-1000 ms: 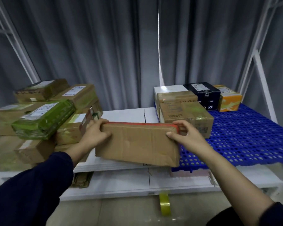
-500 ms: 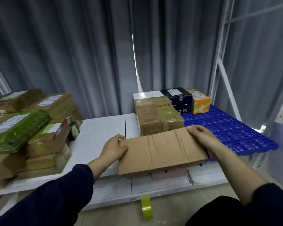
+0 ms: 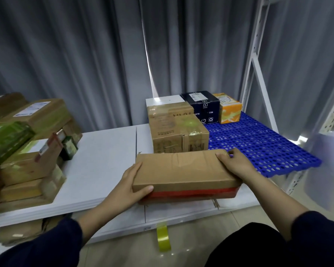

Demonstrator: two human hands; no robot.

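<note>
A flat brown cardboard parcel (image 3: 183,168) with red tape along its near edge lies level in front of me, just before a taller taped carton (image 3: 176,132). My left hand (image 3: 131,184) grips its left end, thumb on the near face and fingers along the side. My right hand (image 3: 237,164) holds its right end, fingers curled over the far corner. Whether the parcel rests on the white shelf (image 3: 104,160) or hangs just above it is hidden.
A pile of taped parcels (image 3: 27,151) fills the left of the shelf. On the blue perforated mat (image 3: 268,149) stand a black box (image 3: 202,106) and an orange box (image 3: 229,108). A white rack upright (image 3: 258,74) rises at right. A yellow tape roll (image 3: 163,237) lies on the floor.
The parcel has turned from standing on edge to lying flat with the red-taped edge toward me, and has moved right, in front of the taped carton. Both hands kept hold of its ends.
</note>
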